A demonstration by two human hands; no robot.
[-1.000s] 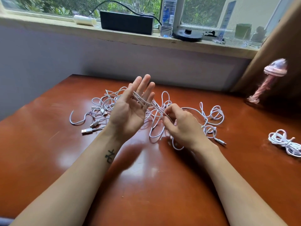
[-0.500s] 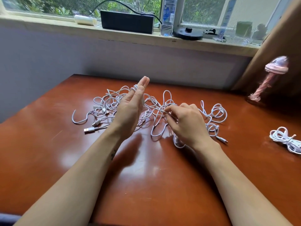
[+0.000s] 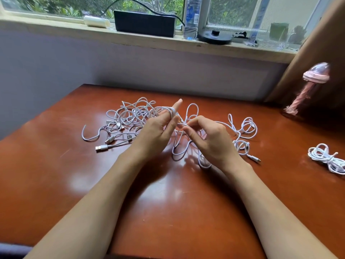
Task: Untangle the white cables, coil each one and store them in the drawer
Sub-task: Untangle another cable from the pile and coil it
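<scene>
**White cables: one is being wound up**

White cables [image 3: 130,116] lie in a messy pile on the far half of the shiny brown table [image 3: 56,184], and both hands are up in the middle of the pile. The job in hand looks like coiling. The left hand [image 3: 156,131] stands on its edge with its fingers mostly straight, and a few round loops of cable sit around them like rings. The right hand [image 3: 211,141] has its fingers curled and pinches one thin strand between thumb and fingertip, right beside the left hand.

The next move likely needs the right hand to bring the strand round the left fingers for one more loop. It should pull gently, because the strand runs back into the pile and could drag a knot along.

The cables are thin, smooth and bendy, and they curl into soft hoops. Some end in small hard plugs [image 3: 101,147]. One coiled bundle [image 3: 328,159] already sits far off on the right side of the table. No drawer shows.
</scene>
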